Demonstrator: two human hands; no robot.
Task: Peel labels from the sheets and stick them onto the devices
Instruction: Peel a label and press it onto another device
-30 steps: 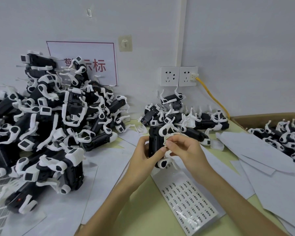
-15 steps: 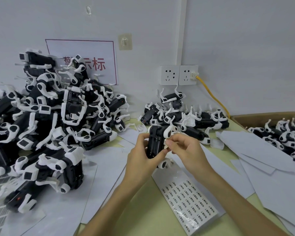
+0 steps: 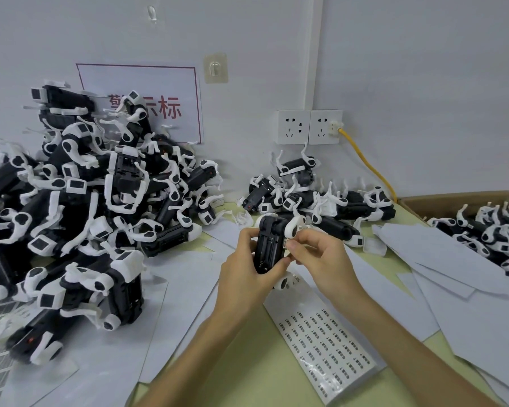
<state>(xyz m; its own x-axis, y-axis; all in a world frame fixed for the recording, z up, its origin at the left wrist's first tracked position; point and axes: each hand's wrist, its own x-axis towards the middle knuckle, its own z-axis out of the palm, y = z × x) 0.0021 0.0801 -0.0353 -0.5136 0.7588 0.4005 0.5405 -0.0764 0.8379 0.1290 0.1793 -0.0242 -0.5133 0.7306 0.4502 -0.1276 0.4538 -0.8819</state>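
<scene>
Inspector: Hands?

Operator: My left hand (image 3: 244, 277) grips a black-and-white device (image 3: 269, 245) upright, fingers curled round its body, above the far end of the label sheet (image 3: 323, 342). My right hand (image 3: 321, 259) pinches a small label (image 3: 285, 244) against the device's right edge.

Inspector: Surroundings?

Operator: The sheet lies on a green table (image 3: 247, 362) among white papers (image 3: 188, 289). A big heap (image 3: 80, 215) of devices sits left of the sheet. A smaller heap (image 3: 321, 201) lies beyond it, below the wall sockets (image 3: 309, 126). A cardboard box (image 3: 453, 199) stands to its right.
</scene>
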